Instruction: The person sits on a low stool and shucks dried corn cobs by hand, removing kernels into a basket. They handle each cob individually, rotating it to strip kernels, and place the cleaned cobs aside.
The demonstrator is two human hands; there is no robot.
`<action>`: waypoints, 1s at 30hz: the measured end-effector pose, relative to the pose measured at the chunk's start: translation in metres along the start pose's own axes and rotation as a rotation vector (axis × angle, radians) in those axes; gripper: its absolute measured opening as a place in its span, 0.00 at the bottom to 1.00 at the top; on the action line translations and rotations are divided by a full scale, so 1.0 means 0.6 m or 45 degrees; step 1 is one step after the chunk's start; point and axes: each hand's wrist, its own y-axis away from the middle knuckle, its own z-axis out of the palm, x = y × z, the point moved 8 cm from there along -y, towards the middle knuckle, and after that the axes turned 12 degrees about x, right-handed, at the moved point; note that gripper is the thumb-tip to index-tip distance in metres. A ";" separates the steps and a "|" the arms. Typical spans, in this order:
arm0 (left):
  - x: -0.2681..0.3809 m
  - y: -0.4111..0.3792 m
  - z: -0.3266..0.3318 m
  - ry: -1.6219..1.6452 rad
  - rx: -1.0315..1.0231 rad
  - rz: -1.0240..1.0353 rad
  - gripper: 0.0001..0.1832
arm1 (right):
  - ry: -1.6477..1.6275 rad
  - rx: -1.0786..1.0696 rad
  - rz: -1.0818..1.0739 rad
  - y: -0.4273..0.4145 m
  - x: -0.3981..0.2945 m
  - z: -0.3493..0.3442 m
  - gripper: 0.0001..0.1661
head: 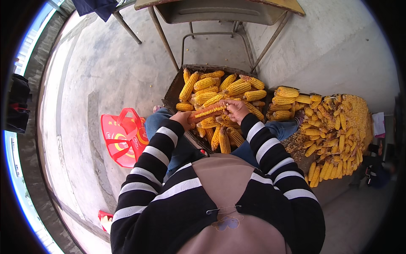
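Observation:
Between my two hands is a partly shelled ear of corn, with bare reddish cob showing beside rows of yellow kernels. My left hand grips its left end. At the other end, the fingers of my right hand are bent against the kernels; whether they hold a loose kernel is too small to tell. Under both hands, a dark woven basket between my knees holds many unshelled yellow ears, lying at all angles. The held ear hides some of them.
Right of the basket lies a large heap of corn ears, with loose kernels on the floor. A red bag stands by my left leg. Ahead is a desk with metal legs, beside a concrete wall.

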 end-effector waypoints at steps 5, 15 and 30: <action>0.005 0.003 -0.006 0.022 0.074 0.015 0.12 | -0.201 -0.083 0.021 0.009 -0.001 0.005 0.18; 0.014 0.008 -0.015 -0.060 0.061 -0.004 0.12 | -0.141 -0.091 0.161 0.012 0.017 0.019 0.19; 0.002 0.005 -0.008 -0.053 0.086 -0.049 0.11 | -0.187 0.002 0.122 0.018 0.010 0.027 0.18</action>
